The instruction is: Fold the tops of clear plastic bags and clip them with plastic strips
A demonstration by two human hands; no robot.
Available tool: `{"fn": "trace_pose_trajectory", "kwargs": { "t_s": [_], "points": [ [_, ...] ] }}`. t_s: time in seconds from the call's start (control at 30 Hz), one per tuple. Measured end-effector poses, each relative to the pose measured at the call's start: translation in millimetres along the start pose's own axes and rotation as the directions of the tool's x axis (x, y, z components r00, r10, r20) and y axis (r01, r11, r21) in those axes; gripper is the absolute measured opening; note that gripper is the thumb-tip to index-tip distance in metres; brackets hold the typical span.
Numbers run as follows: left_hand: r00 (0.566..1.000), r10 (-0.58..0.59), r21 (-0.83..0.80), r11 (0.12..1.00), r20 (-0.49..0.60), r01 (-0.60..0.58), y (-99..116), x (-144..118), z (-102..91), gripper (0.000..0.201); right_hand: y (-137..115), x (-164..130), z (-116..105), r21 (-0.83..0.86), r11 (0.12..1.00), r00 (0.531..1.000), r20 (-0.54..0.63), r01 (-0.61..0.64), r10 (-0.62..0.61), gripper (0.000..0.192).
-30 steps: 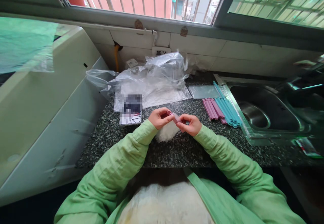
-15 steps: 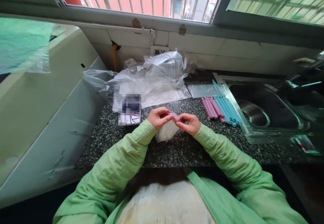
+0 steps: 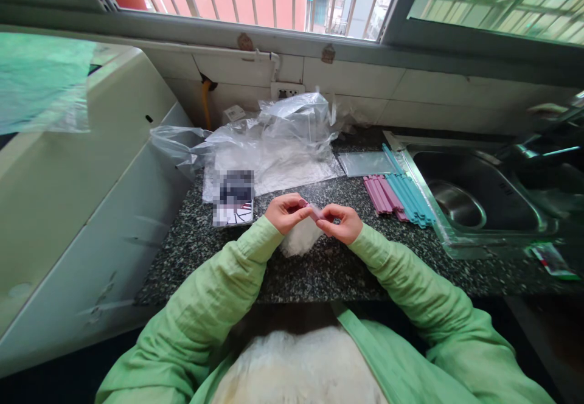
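Just above the counter, my left hand (image 3: 286,212) and my right hand (image 3: 341,224) pinch the two ends of a short pink plastic strip (image 3: 314,212), which looks like a bag sealing clip. Thumbs and forefingers of both hands are closed on it, and they cover its ends. Below it on the speckled counter lies a small crumpled white, translucent bundle (image 3: 301,237); what it is made of I cannot tell. To the right are several pink strips (image 3: 384,197) and several blue-green strips (image 3: 409,200), lying side by side in a bunch.
Clear plastic bags (image 3: 292,142) are heaped at the back, with a blurred-out phone-sized object (image 3: 233,206) in front of them. A flat clear packet (image 3: 367,164) lies near the steel sink (image 3: 474,191). A small packet (image 3: 553,260) sits at right. A cream appliance (image 3: 114,148) borders the left.
Both hands stay in the same place around the pink strip. My left fingertips have shifted only slightly on its end.
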State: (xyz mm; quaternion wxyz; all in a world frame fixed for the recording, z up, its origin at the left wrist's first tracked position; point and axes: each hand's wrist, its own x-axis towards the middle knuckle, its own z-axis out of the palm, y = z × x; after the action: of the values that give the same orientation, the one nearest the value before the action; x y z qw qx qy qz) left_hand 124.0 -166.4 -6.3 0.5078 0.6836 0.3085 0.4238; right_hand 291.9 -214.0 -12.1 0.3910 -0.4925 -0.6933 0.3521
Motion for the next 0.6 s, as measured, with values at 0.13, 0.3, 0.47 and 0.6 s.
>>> {"fn": "trace_pose_trajectory", "kwargs": {
  "t_s": [0.13, 0.3, 0.47, 0.6],
  "points": [
    [1.000, 0.021, 0.012, 1.000, 0.000, -0.021, -1.2, -0.2, -0.4, 0.032, -0.3, -0.1, -0.6, 0.001, 1.000, 1.000, 0.003, 0.002, -0.002, 0.018],
    [1.000, 0.020, 0.017, 1.000, -0.021, -0.019, -1.5, -0.2, -0.3, 0.032, -0.9, 0.1, -1.4, 0.009, 1.000, 1.000, 0.005, -0.014, 0.014, 0.019],
    [0.999, 0.033, 0.011, 0.999, -0.038, -0.032, -3.7, -0.3, -0.3, 0.032, -0.7, 1.1, -1.1, -0.005, 1.000, 1.000, -0.029, -0.007, 0.007, 0.019],
    [0.997, 0.056, 0.002, 0.998, -0.046, -0.056, -8.6, 0.1, 0.8, 0.032, -1.2, 1.6, -1.6, -0.009, 1.000, 0.998, -0.056, 0.003, -0.004, 0.018]
  ]
}}
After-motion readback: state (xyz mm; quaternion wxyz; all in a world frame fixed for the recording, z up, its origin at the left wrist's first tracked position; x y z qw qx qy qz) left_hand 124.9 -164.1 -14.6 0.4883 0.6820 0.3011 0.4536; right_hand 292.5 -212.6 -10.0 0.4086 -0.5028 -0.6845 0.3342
